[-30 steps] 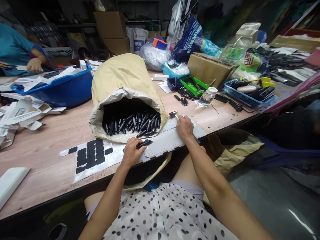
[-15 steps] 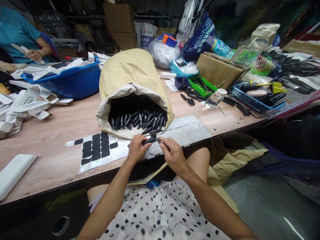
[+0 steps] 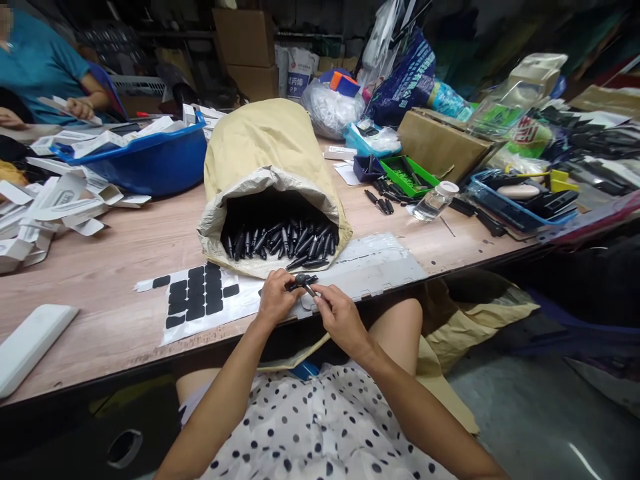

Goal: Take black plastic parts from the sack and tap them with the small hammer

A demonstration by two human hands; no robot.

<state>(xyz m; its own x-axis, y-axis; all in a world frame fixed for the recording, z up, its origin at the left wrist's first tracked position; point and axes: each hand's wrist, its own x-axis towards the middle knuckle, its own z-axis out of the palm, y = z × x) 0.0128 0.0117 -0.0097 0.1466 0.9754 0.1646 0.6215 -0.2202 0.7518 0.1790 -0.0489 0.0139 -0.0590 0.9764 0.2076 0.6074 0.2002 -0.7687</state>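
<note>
My left hand (image 3: 277, 298) is closed on a slim black pen-shaped part (image 3: 311, 279), mostly covered by the fingers. My right hand (image 3: 344, 315) pinches the thin handle of a small dark tool with a round head (image 3: 301, 280). That head rests against or just over the black part; I cannot tell which. Both hands are at the table's front edge, just below the mouth of a tan sack (image 3: 270, 137) lying on its side. Many similar black parts (image 3: 285, 240) are heaped inside its opening. A sheet of black stickers (image 3: 197, 293) lies left of my left hand.
A grey board (image 3: 383, 263) lies to the right of the sack. Beyond it are a clear bottle (image 3: 436, 201), a green tray (image 3: 407, 175) and a blue basket (image 3: 523, 200). A blue basin (image 3: 145, 163) and white boxes (image 3: 60, 207) stand left. Another person (image 3: 45, 63) sits at the far left.
The round-headed tool has shifted slightly left and down along the black part, with my right hand tilting along. The whole view has shifted a little.
</note>
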